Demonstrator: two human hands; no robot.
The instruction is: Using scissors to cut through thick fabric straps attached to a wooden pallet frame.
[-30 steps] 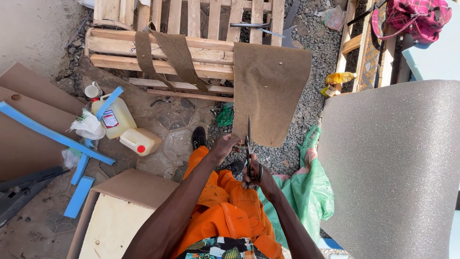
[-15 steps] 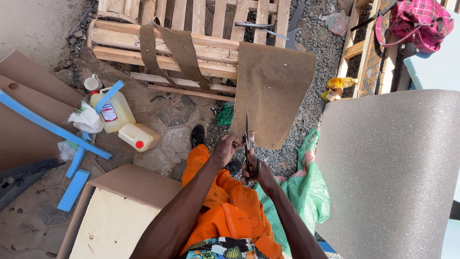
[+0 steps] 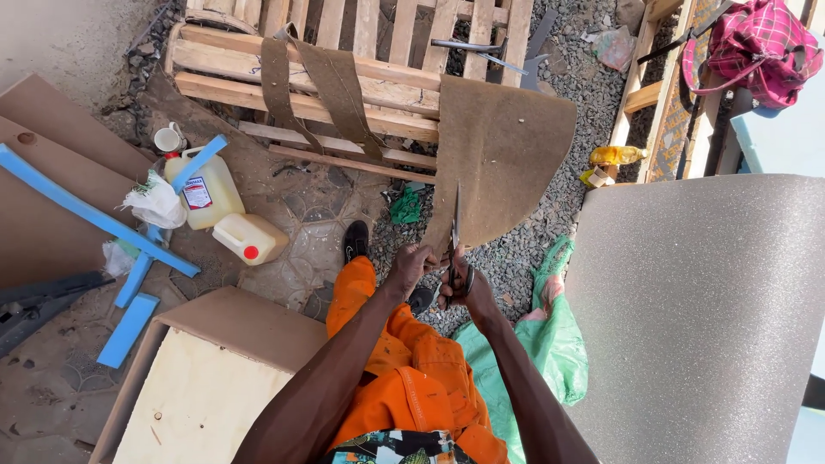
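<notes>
My left hand (image 3: 407, 266) pinches the near edge of a large brown sheet of stiff fabric (image 3: 507, 155) that stretches away from me onto a wooden pallet (image 3: 326, 51). My right hand (image 3: 468, 288) grips a pair of scissors (image 3: 454, 245), with the blades pointing up into the sheet beside a cut strip. Two narrow brown strips (image 3: 331, 86) lie draped over the pallet slats. My orange trouser legs (image 3: 404, 369) are below both hands.
Two yellowish plastic jugs (image 3: 215, 193) and blue wooden bars (image 3: 94, 215) lie at left on the ground. A plywood box (image 3: 206, 387) sits at bottom left. A big grey foam roll (image 3: 705, 318) fills the right. Green cloth (image 3: 541, 344) lies near my feet on gravel.
The view has shifted slightly. My hands have stayed at the sheet's near edge, with the scissors still in the cut.
</notes>
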